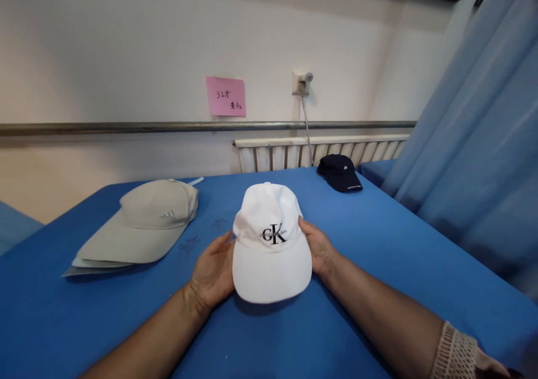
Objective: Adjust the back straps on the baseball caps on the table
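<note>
A white baseball cap (pixel 269 267) with black "CK" lettering on its front is held between my two hands at the middle of the blue surface, brim toward me. My left hand (pixel 213 269) grips its left side, the fingers partly hidden behind the cap. On the opposite side, my right hand (pixel 318 247) holds the edge with the thumb showing on the front and the other fingers behind. To the left lies a stack of light grey-beige caps (pixel 145 219), the top one with a small white logo. A dark navy cap (pixel 339 171) rests at the far right.
The blue-covered table (pixel 378 289) reaches back to a white radiator (pixel 357 146) and a metal rail (pixel 126 128). A pink note (pixel 226 96) and a socket (pixel 301 83) with a cord are on the wall. Blue curtains (pixel 474 126) hang at right.
</note>
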`<state>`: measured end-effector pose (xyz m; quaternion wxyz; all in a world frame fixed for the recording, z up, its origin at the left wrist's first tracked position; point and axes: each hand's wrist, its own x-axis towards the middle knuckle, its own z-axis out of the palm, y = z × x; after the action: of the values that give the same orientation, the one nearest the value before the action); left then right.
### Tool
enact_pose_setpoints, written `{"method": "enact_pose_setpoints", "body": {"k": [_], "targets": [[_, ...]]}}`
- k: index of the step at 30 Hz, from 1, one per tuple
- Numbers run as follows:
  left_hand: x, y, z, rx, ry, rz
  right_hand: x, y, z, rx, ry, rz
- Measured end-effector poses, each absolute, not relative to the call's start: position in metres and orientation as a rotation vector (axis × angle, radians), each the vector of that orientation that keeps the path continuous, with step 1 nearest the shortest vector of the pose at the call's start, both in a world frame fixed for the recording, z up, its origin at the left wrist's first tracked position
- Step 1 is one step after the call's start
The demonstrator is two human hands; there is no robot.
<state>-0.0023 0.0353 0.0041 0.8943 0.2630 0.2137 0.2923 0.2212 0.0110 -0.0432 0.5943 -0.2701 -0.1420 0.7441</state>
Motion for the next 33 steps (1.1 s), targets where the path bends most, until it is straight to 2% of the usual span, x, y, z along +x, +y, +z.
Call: {"method": "enact_pose_setpoints", "body": {"k": [7, 17, 28, 33], "targets": [[0.006, 0.040, -0.012, 0.715, 0.544, 0.663, 0.239, 0.023, -0.043, -0.740, -0.293, 1.577], [0.006, 0.049, -0.010, 0.772, 0.683, 1.023, 0.218, 0.000, -0.042, -0.763, -0.480, 1.768], [0.014, 0.045, -0.016, 0.885, 0.782, 0.950, 0.213, 0.005, -0.040, -0.805, -0.263, 1.571], [0.012, 0.047, -0.018, 1.019, 0.836, 0.810, 0.243, -0.011, -0.029, -0.811, -0.280, 1.405]]}}
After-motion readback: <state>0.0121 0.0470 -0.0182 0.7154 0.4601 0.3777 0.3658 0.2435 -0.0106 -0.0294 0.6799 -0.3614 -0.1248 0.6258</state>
